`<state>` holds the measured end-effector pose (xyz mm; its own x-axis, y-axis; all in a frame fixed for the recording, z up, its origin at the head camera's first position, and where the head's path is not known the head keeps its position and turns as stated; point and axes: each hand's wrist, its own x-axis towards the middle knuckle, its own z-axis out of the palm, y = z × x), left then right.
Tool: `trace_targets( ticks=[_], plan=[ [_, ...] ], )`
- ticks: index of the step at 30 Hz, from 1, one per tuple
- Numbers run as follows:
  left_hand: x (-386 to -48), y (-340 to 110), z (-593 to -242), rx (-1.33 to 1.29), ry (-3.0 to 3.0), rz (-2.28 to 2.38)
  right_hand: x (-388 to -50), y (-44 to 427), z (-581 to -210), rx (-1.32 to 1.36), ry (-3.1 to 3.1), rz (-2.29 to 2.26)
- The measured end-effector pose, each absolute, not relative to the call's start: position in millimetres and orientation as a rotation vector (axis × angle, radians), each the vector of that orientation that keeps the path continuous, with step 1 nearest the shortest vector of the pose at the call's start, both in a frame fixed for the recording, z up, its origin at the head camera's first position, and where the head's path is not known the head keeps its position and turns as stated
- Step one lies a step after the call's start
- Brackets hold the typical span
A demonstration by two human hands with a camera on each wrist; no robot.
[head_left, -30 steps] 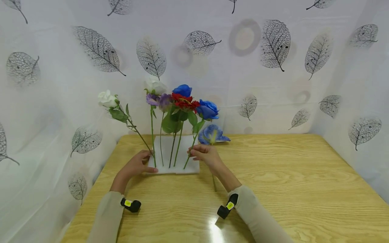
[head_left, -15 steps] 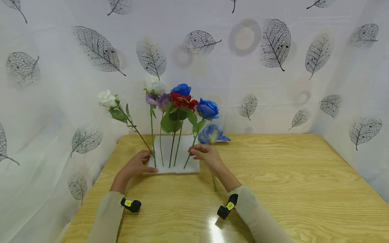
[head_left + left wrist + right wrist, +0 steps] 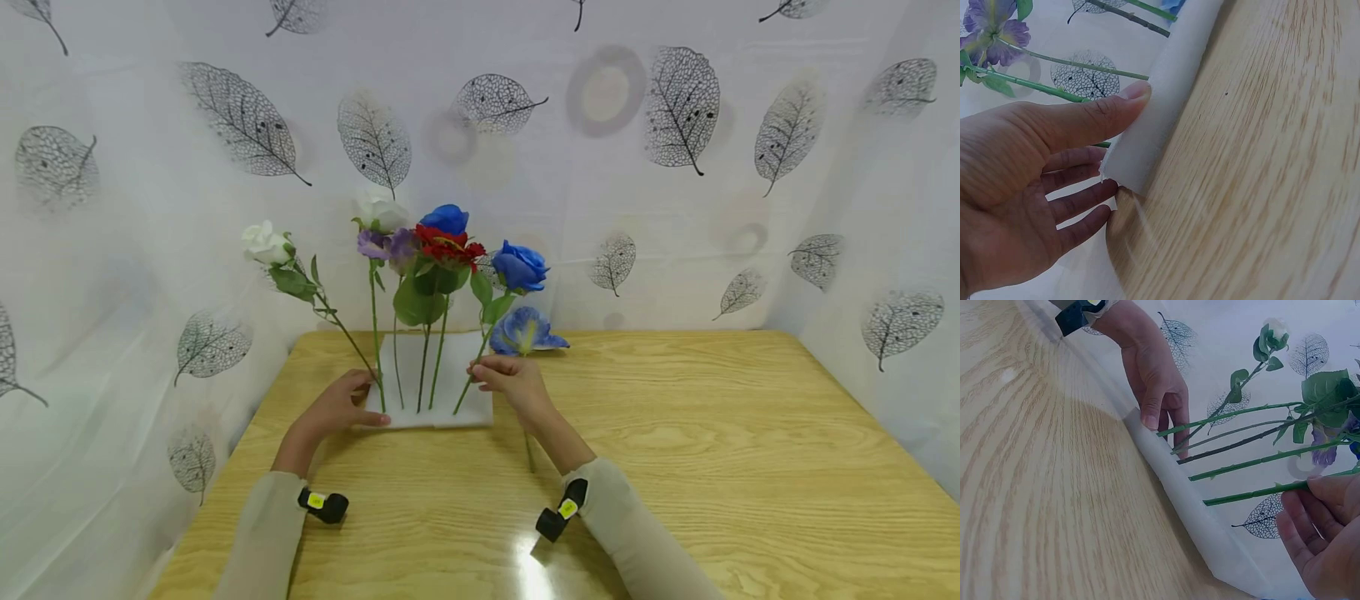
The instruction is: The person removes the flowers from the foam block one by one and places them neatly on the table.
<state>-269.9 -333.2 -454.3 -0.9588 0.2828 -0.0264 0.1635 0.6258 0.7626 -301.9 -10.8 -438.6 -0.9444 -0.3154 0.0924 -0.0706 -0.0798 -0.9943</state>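
Observation:
A white foam block (image 3: 405, 420) lies on the table with several artificial flowers standing in it. My left hand (image 3: 335, 410) rests at its left end, thumb (image 3: 1125, 100) lying on the foam and the other fingers loosely extended against the end. With thumb and fingertips, my right hand (image 3: 517, 387) pinches the green stem of a blue rose (image 3: 521, 267), whose foot meets the foam at the right. A white rose (image 3: 266, 244) leans left; another white rose (image 3: 382, 214), purple flowers (image 3: 386, 244), a red flower (image 3: 447, 246) and a second blue rose (image 3: 444, 219) stand between.
A blue-violet flower (image 3: 525, 329) lies on the wooden table (image 3: 712, 442), its stem passing under my right wrist. Behind the table hangs a white curtain (image 3: 540, 183) with a leaf print. Each wrist carries a small black camera (image 3: 551, 523).
The blue rose in my right hand has tilted slightly to the right. The red flower and the blue rose behind it have shifted slightly left. My left hand has stayed in place.

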Motion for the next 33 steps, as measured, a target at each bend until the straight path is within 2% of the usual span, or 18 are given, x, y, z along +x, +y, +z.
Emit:
trace_targets(
  ticks=[20,33],
  plan=[
    [-273.2,-334.8,-458.1,0.345,2.698,1.249,-298.5,-11.3,-436.8,-0.318,1.986,-2.235],
    [-272.6,-333.2,-456.2,0.358,2.699,1.250,-299.9,-12.9,-439.5,-0.375,1.986,-2.239]
  ],
)
